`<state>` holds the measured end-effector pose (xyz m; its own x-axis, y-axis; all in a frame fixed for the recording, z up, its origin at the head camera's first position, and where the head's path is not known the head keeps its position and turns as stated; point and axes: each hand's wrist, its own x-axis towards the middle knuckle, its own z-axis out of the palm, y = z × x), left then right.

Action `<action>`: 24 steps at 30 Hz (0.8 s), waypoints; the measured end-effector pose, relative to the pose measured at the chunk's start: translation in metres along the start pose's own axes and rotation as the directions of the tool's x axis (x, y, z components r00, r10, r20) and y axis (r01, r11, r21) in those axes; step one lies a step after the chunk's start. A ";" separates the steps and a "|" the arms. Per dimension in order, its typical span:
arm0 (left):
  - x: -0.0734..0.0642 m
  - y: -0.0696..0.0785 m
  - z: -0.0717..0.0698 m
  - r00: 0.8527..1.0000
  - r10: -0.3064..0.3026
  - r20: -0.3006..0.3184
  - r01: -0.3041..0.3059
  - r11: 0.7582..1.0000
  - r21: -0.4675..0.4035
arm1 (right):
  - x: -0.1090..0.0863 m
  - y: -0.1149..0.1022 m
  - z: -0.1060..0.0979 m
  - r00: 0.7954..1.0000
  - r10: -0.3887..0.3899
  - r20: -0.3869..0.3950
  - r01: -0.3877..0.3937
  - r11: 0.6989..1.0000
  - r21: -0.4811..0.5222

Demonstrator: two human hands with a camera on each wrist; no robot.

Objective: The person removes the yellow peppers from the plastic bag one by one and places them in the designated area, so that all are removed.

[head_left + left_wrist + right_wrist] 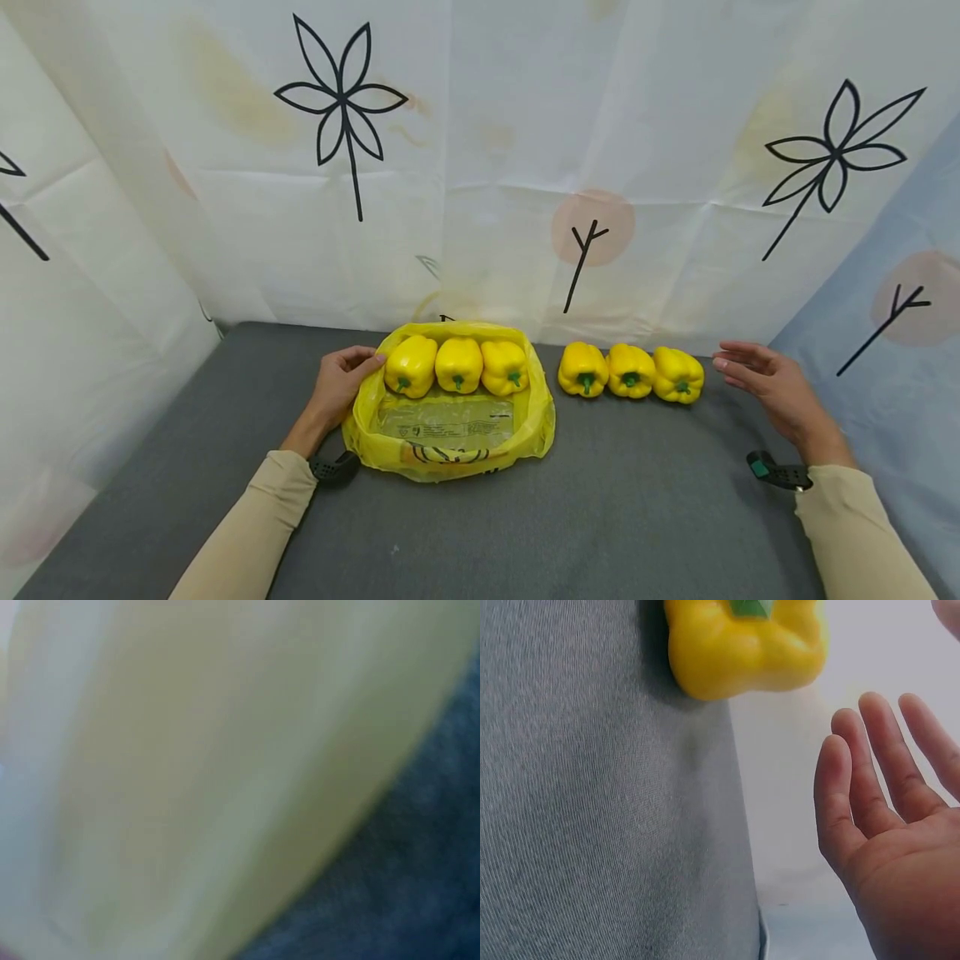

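Observation:
A yellow plastic bag (450,467) lies with its mouth spread wide, and three yellow bell peppers (458,365) sit in a row along its far side. At the bag's left rim, my left hand (341,387) pinches the plastic, thumb over the edge. Blurred yellow plastic (187,772) fills most of the left wrist view, hiding the fingers. Three more bell peppers (631,370) stand in a line right of the bag, green stems toward me. Just past the rightmost pepper (746,656), my right hand (772,392) hovers with extended fingers (889,750), apart from it.
The grey cloth-covered table (600,517) meets a white patterned curtain (487,167) close behind the bag and peppers. A bluish curtain panel (885,367) borders the right side. Dark straps (333,469) sit on both wrists.

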<state>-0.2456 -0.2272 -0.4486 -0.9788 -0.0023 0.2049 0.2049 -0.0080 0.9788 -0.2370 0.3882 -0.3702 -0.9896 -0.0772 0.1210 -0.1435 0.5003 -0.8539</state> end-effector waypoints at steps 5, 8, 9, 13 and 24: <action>0.000 0.000 0.000 1.000 0.001 0.005 -0.001 1.000 0.002 | -0.002 -0.004 0.004 0.999 -0.002 -0.039 0.001 1.000 -0.008; 0.000 0.000 -0.001 1.000 0.000 0.005 0.000 1.000 -0.008 | -0.003 -0.008 0.007 0.998 -0.011 -0.054 0.011 1.000 -0.007; 0.000 0.000 -0.001 1.000 -0.001 0.005 0.001 1.000 -0.011 | -0.003 -0.009 0.008 0.998 -0.014 -0.055 0.014 1.000 -0.003; 0.000 0.000 -0.001 1.000 -0.001 0.004 0.001 1.000 -0.012 | -0.006 -0.016 0.012 0.999 -0.037 -0.040 0.037 0.999 0.007; 0.000 0.000 -0.001 1.000 0.001 0.004 -0.001 1.000 -0.008 | -0.011 -0.034 0.026 0.995 -0.099 0.026 0.098 0.995 0.019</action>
<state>-0.2457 -0.2279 -0.4481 -0.9786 0.0022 0.2056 0.2055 -0.0162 0.9785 -0.2213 0.3491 -0.3556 -0.9701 -0.1489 0.1915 -0.2399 0.4736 -0.8475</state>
